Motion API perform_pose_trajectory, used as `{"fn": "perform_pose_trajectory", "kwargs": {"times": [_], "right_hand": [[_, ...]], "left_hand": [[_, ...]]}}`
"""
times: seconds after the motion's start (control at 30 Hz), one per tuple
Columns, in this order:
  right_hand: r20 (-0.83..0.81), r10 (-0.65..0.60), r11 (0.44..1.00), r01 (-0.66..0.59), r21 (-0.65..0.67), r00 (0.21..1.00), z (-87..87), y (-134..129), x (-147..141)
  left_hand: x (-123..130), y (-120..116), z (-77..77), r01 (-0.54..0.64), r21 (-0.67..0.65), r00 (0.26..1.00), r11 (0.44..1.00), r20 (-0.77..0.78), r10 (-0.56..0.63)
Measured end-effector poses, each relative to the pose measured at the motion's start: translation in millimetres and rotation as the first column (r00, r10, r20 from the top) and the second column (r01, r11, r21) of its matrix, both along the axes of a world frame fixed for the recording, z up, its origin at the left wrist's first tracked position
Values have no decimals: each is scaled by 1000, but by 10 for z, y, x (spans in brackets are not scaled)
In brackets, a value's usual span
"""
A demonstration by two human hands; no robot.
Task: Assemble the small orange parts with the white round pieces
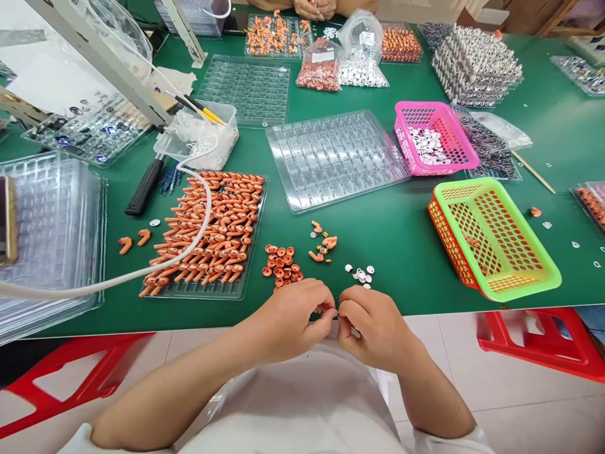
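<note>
Both hands meet at the table's front edge, fingertips pinched together. My left hand (300, 318) and my right hand (373, 325) hold something too small to make out between them. Just beyond the left hand lies a pile of orange round caps (283, 265). Small white discs (363, 275) lie beyond the right hand. Between these piles, farther back, are a few orange stem-shaped pieces (329, 242) with small yellow parts. A tray (243, 287) covered with rows of orange stem-shaped shells (212, 221) sits to the left.
A white cable (208, 208) crosses the shells. Behind are an empty clear tray (338, 157) and a pink basket (460, 157) of white pieces. A green basket (543, 274) stands right, stacked trays (89, 221) left. Another person's hands (316, 9) are across the table.
</note>
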State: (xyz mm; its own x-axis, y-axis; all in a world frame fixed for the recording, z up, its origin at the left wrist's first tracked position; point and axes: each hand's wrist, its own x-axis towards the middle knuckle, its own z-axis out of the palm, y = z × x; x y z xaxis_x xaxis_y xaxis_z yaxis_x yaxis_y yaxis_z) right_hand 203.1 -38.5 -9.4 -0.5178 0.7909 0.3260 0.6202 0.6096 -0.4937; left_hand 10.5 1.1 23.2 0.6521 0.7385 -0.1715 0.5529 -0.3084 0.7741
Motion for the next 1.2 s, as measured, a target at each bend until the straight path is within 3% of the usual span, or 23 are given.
{"fn": "perform_pose_trajectory", "kwargs": {"times": [0.13,0.27,0.53,0.7,0.83,0.97,1.07,1.2], "right_hand": [[-64,2,1000,-2,3,998,-11,-3,-5],[-132,15,1000,-15,-1,991,-18,-13,-9],[-263,11,999,0,40,965,-94,-20,-33],[-366,-48,994,80,74,929,-65,-38,-89],[-436,-141,989,147,-20,889,-7,-114,-44],[-462,-185,983,154,-104,868,-28,-201,4],[-450,-175,984,145,-101,876,-61,-246,-32],[-476,-144,989,106,-106,868,-97,-272,-105]], "left_hand": [[-19,5,22,35,-57,999,998,4,-35],[-26,19,32,39,-196,998,980,64,-26],[6,42,-20,-17,-449,975,893,191,115],[30,2,-67,-49,-561,944,827,243,221],[1,34,-8,-157,-426,951,891,176,252],[-71,251,126,-301,-91,951,949,51,306],[-126,505,266,-360,176,929,916,-19,368],[-190,732,421,-392,320,912,862,16,409]]}}
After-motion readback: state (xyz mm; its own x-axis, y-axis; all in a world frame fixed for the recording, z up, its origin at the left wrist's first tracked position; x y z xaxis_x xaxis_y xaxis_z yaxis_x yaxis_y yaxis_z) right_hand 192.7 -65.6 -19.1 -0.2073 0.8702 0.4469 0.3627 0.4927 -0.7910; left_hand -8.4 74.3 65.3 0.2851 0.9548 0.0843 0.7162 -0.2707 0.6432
